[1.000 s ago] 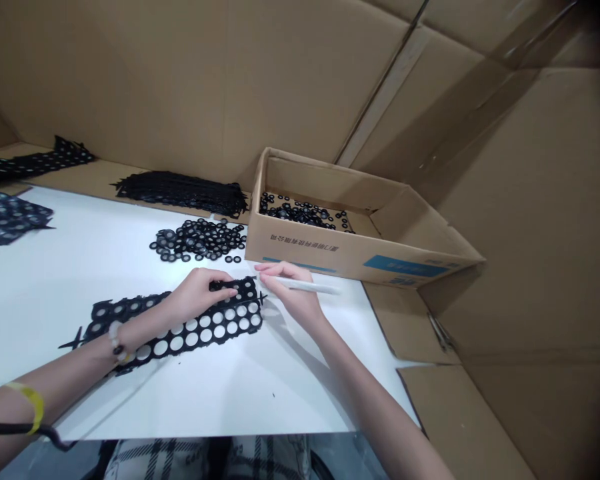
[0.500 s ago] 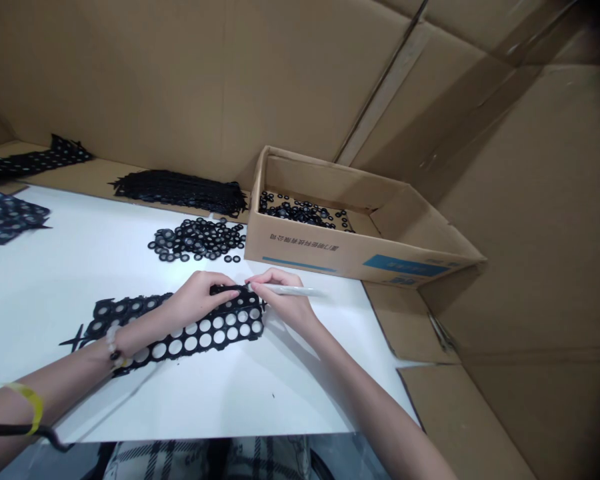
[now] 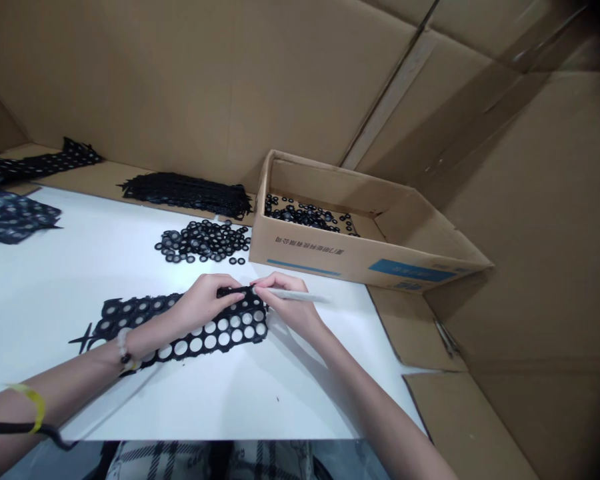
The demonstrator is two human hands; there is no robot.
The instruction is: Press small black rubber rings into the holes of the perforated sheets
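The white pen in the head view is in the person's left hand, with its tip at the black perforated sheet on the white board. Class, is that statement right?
No. The head view shows the white pen in the right hand, not the left hand. Its tip is at the black perforated sheet on the white board, as stated.

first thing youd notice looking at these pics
The black punched sheet stands out most, lying on the white board at the front, under the left hand. The right hand holds a white pen at its far edge. Behind it lies a heap of black rings, with more inside a cardboard box to the right.
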